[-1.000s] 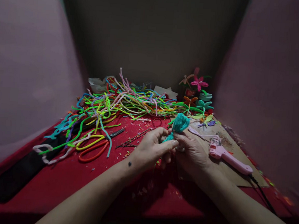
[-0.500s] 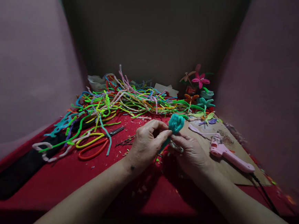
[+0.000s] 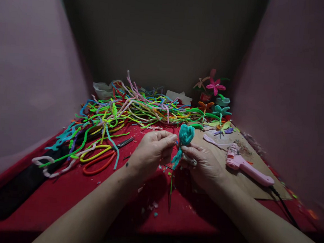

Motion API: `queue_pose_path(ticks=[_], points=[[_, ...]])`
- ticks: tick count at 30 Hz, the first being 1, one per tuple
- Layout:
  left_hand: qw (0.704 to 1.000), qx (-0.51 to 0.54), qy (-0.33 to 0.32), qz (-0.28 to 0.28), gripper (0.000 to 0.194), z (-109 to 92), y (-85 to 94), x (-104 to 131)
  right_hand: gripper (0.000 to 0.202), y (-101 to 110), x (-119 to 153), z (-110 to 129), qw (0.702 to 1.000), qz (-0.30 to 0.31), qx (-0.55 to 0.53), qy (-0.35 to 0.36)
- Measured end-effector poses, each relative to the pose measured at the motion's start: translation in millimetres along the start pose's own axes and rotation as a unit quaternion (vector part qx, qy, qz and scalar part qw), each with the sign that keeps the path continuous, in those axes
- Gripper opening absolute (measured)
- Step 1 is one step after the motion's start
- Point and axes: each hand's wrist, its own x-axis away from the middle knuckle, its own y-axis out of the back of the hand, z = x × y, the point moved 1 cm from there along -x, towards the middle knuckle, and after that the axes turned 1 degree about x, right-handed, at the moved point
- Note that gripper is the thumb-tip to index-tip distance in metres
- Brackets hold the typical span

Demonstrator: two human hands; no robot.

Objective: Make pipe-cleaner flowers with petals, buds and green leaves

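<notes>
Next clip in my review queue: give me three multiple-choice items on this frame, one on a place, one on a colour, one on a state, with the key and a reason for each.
1. Where does the glue gun lie?
A. on the cardboard sheet at the right
B. among the loose pipe cleaners
C. in the left hand

2. What colour is the fuzzy flower held between the hands?
A. orange
B. teal
C. white

3. How does the right hand stand?
A. flat on the red cloth
B. pinching the flower just under its head
C. wrapped round the scissors

Key: 1 A, the pink gun rests on the brown sheet. 2 B, the head and wrapped stem are teal. 3 B, its fingertips close on the stem, while the left hand pinches at the head's side.
</notes>
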Motion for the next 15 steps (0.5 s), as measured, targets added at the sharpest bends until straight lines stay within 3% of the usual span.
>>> queue_pose_path(ticks=[5,9,12,15], points=[[0.995,0.014,-0.051,-0.083,0.023,-7.4,6.0,-1.9,0.013,8.3,-6.1,-1.9,1.0,0.005,-0.025,0.012],[0.983,-0.092,-0.074,-0.14,0.029,-6.7,12.5,-6.2,0.014,10.6,-7.5,-1.1,0.999,-0.005,-0.034,0.004],[0.934,-0.284,-0.144,-0.162,0.031,-2.2,19.3,-11.3,0.014,10.2,-7.1,0.3,0.999,-0.004,-0.041,0.0],[0.873,-0.392,-0.248,-0.152,0.008,3.4,20.2,-12.8,0.01,9.9,-6.6,1.1,0.999,-0.006,-0.046,0.001]])
